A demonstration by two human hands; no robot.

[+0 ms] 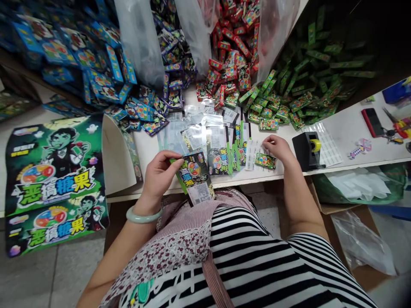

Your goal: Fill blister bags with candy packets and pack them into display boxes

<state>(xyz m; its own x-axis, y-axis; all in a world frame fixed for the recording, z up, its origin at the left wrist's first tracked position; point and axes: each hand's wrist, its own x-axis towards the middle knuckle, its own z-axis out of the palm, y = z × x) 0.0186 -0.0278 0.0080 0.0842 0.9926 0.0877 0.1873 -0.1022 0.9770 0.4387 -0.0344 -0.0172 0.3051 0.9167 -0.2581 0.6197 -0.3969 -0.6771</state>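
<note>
My left hand (163, 175), with a bangle at the wrist, pinches the upper left corner of a black printed packet (194, 171) with colourful lettering. That packet hangs over the table's front edge by my lap. My right hand (276, 147) is closed in a pinch just above a white sticker sheet (251, 156). What its fingertips hold, if anything, is too small to make out. Under it, a small green candy box (265, 161) lies on the sheet. Between my hands lie several more printed packets (218, 158), overlapping clear plastic sleeves (173, 128).
Heaps of blue boxes (105, 85), purple boxes (175, 92), red boxes (229, 72) and green boxes (269, 102) line the back, parted by plastic bags (141, 42). A large display carton (58, 179) stands left. A tape dispenser (305, 149), red phone (372, 122) and scissors (400, 124) lie right.
</note>
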